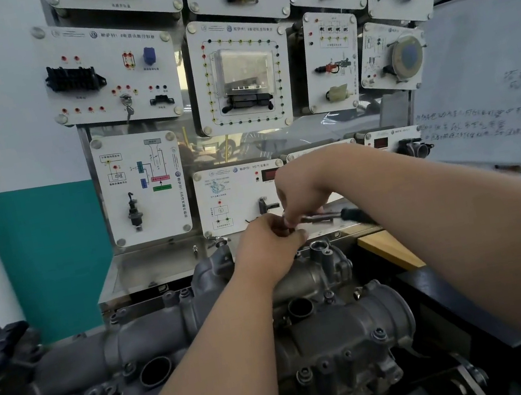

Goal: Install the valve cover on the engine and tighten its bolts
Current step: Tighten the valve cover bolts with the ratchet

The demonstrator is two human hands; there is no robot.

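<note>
Grips a small dark part in the curled left hand at mid-frame, just above the far end of the engine filling the lower centre. Pinches the same part with the right hand, beside a black-handled tool. Cannot tell bolt from socket. Best to seat it square, start by fingertip, add leverage only after a clean catch.

The engine was dull grey; behind it, white panels bore red and yellow dots; left of it ran a teal wall band.
</note>
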